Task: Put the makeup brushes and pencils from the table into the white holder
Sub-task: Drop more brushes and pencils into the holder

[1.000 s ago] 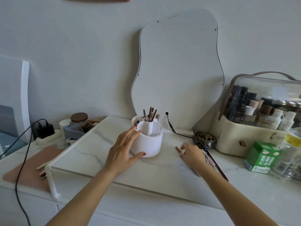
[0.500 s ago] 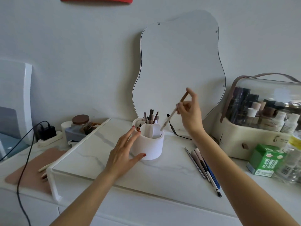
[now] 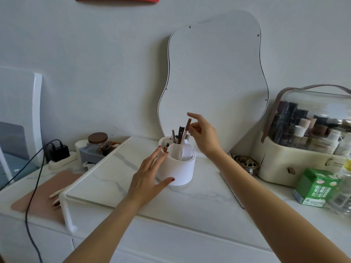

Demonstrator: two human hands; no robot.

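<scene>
1. Head view: brown pencil (image 3: 187, 128) stands nearly upright in the white holder (image 3: 178, 169), long axis vertical, top tilted slightly right.
2. Right hand (image 3: 203, 135): fingers loosely spread beside the pencil top; contact cannot be told.
3. Left hand (image 3: 146, 177): straight fingers against the holder's smooth cylindrical wall.
4. Holder sits on the marble-patterned bench (image 3: 117, 179), before a wavy mirror (image 3: 214, 82).

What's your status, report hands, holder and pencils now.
Left hand open, steadying white holder. Right hand fingertips at brown-tipped pencil, standing in holder; grip unclear. Pencils on table partly hidden under right forearm. Nothing blocking.
</scene>
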